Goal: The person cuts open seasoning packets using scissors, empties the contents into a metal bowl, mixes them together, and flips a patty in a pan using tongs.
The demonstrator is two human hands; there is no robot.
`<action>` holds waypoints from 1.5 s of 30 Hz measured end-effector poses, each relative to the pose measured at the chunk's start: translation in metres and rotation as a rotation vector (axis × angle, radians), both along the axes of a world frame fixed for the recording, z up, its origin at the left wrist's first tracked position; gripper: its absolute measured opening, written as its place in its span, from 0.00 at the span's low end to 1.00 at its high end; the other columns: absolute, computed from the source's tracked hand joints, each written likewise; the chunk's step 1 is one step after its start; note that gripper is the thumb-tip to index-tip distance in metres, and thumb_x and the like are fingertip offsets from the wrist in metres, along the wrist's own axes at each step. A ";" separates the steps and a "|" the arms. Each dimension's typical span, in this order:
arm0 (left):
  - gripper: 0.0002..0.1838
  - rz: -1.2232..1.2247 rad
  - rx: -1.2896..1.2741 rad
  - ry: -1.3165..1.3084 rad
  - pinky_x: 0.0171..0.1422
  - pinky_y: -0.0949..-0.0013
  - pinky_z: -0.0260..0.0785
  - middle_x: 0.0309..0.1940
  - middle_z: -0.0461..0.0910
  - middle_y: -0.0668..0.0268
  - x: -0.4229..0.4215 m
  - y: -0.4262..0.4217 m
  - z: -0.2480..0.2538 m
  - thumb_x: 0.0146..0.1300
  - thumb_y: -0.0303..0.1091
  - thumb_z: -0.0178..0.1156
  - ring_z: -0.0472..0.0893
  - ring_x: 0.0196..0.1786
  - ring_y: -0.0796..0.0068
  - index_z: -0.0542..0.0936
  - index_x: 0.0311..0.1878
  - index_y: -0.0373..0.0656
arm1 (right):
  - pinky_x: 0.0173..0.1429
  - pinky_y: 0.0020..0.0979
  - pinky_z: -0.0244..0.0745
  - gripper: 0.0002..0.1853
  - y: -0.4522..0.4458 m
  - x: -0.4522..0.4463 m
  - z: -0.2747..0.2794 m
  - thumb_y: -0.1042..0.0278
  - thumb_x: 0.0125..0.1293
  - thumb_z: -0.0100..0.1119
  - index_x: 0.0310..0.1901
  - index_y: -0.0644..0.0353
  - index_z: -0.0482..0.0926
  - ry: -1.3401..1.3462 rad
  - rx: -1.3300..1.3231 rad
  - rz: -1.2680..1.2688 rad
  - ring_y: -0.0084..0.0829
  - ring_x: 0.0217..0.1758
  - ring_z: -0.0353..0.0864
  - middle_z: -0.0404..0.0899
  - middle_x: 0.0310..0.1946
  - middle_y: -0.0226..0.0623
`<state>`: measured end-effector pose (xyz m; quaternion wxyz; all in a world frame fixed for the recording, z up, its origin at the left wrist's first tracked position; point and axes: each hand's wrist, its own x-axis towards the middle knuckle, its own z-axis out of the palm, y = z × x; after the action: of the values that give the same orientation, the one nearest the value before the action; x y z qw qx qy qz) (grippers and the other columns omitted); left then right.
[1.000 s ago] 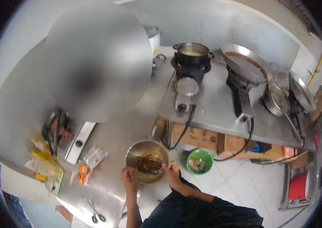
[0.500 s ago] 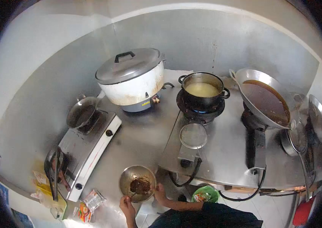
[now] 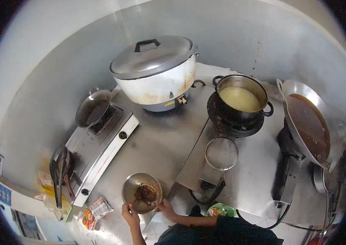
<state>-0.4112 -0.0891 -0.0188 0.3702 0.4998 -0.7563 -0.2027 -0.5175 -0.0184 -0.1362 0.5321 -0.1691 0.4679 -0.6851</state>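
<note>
A round metal bowl point(image 3: 132, 185) with a dark brown, sticky-looking mixture point(image 3: 146, 193) inside is near the counter's front edge. My left hand point(image 3: 131, 215) closes at the bowl's lower-left rim, thumb and fingertips pinched there. On the opposite side, my right hand point(image 3: 166, 209) grips the right rim. The fingers of both hands are partly hidden by the bowl and their own angle. Torn plastic packets point(image 3: 95, 212), one orange and one silvery, lie left of my left hand.
A white stove point(image 3: 106, 157) with a small pan point(image 3: 93, 110) stands left. Behind is a big rice cooker point(image 3: 152, 87). To the right are a black pot point(image 3: 241, 116) of pale liquid, a strainer point(image 3: 222, 153) and a wok point(image 3: 293, 87) of brown liquid.
My view has shifted, so the stoves and pots appear farther right. The bowl and both hands sit slightly farther left in view. A thin utensil seen near my left hand earlier is no longer distinct.
</note>
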 end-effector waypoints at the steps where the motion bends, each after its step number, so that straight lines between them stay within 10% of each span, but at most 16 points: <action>1: 0.12 -0.002 0.037 0.024 0.33 0.65 0.65 0.24 0.72 0.55 -0.001 0.008 0.001 0.60 0.34 0.47 0.73 0.29 0.62 0.71 0.29 0.33 | 0.34 0.26 0.74 0.12 0.000 0.001 0.002 0.63 0.62 0.49 0.41 0.63 0.66 -0.080 -0.010 0.022 0.23 0.30 0.75 0.73 0.32 0.34; 19: 0.09 0.012 -0.052 0.076 0.40 0.60 0.66 0.30 0.73 0.54 0.021 0.006 -0.002 0.58 0.32 0.48 0.73 0.33 0.51 0.73 0.35 0.37 | 0.33 0.30 0.74 0.10 -0.019 0.032 0.030 0.66 0.59 0.53 0.35 0.65 0.71 -0.070 0.102 0.299 0.29 0.29 0.76 0.75 0.28 0.37; 32: 0.19 0.151 0.349 0.519 0.35 0.71 0.67 0.30 0.74 0.60 0.105 -0.041 -0.042 0.55 0.42 0.57 0.75 0.29 0.72 0.72 0.43 0.38 | 0.27 0.26 0.66 0.12 -0.061 0.102 0.054 0.60 0.59 0.52 0.28 0.61 0.69 -0.034 0.305 -0.042 0.25 0.23 0.69 0.68 0.19 0.29; 45: 0.17 0.022 0.247 0.364 0.45 0.66 0.67 0.43 0.70 0.56 0.250 -0.087 -0.006 0.57 0.38 0.53 0.73 0.43 0.63 0.69 0.46 0.38 | 0.31 0.31 0.63 0.15 -0.078 0.166 0.046 0.46 0.61 0.44 0.34 0.50 0.65 -0.299 0.399 -0.430 0.27 0.24 0.66 0.67 0.21 0.30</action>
<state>-0.1616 -0.1760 -0.0249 0.4390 0.5048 -0.6409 -0.3766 -0.3511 -0.0969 -0.0900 0.4607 0.1436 0.5348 -0.6936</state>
